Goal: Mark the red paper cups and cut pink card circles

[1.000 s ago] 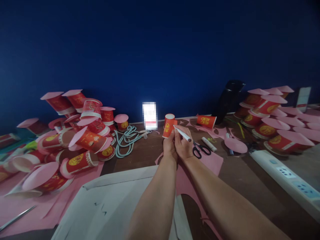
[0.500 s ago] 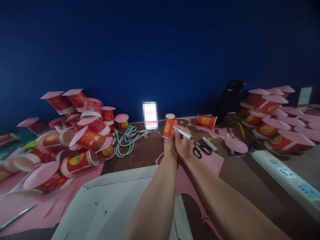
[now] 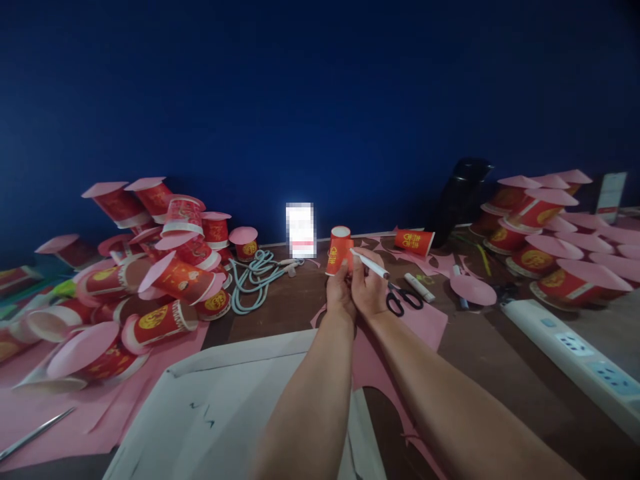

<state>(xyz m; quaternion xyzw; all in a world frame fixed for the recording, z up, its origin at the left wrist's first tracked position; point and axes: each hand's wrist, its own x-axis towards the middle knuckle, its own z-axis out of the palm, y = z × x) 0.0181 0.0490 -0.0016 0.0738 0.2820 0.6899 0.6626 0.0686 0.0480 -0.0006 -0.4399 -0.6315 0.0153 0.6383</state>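
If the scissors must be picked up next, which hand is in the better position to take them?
Probably the right hand: the scissors lie beside it, handles exposed, though it would first need to put down the pen. The left hand is farther away and holds the cup.

Left hand [image 3: 341, 293] grips a red cup [image 3: 340, 251] bearing yellow characters, pale end uppermost; right hand [image 3: 370, 288] holds a white pen [image 3: 371, 264], its tip at the cup's right side, contact not determinable. Black-handled scissors [image 3: 394, 305] and a white tube [image 3: 419, 288] lie on the worktop [image 3: 480, 353] just right of the hands, a second red cup [image 3: 414, 241] on its side beyond. Left: coiled pale-blue cable [image 3: 245, 305] and piled red cups with pink discs [image 3: 177, 280]; near right: a white power strip [image 3: 560, 353].
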